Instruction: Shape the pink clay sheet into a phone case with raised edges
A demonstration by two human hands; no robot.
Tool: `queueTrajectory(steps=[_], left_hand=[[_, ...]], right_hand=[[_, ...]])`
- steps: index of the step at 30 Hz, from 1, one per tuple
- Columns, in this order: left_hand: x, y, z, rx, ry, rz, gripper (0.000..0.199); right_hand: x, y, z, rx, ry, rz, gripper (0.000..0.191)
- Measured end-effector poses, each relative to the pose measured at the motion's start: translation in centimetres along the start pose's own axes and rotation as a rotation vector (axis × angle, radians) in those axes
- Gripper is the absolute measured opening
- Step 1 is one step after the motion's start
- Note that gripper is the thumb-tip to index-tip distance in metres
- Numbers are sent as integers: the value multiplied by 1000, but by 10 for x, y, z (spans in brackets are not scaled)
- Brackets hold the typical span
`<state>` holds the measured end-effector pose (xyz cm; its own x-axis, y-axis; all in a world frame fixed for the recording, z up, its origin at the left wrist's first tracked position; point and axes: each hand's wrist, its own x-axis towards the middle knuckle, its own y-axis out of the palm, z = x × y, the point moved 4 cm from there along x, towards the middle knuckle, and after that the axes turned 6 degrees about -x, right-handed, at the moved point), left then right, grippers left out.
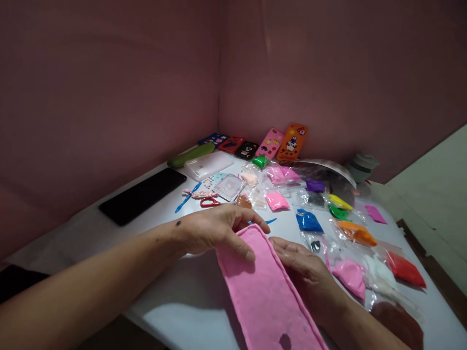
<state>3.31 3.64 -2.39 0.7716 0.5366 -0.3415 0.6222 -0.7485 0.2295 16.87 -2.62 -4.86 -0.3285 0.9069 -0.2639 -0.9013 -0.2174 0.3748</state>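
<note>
Both hands grip a long pink clay-covered phone case (pixel 266 291) over the white bench (pixel 182 301): left hand (pixel 215 228) pinching its top edge, right hand (pixel 306 272) cupped beneath. The pink coat looks fully spread (decorations seemingly remain); small clay bags (pixel 308 219) lie unopened beside it.

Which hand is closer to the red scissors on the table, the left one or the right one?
Left. The left hand lies just in front of the red scissors, pressing the pink phone case. The right hand holds the case's other edge, farther away.
</note>
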Motion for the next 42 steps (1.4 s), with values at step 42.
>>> queueTrajectory(steps=[42], left_hand=[[-7, -16, -12, -123, 124, -21, 32]], right_hand=[[-2, -20, 4, -332, -248, -77, 18]])
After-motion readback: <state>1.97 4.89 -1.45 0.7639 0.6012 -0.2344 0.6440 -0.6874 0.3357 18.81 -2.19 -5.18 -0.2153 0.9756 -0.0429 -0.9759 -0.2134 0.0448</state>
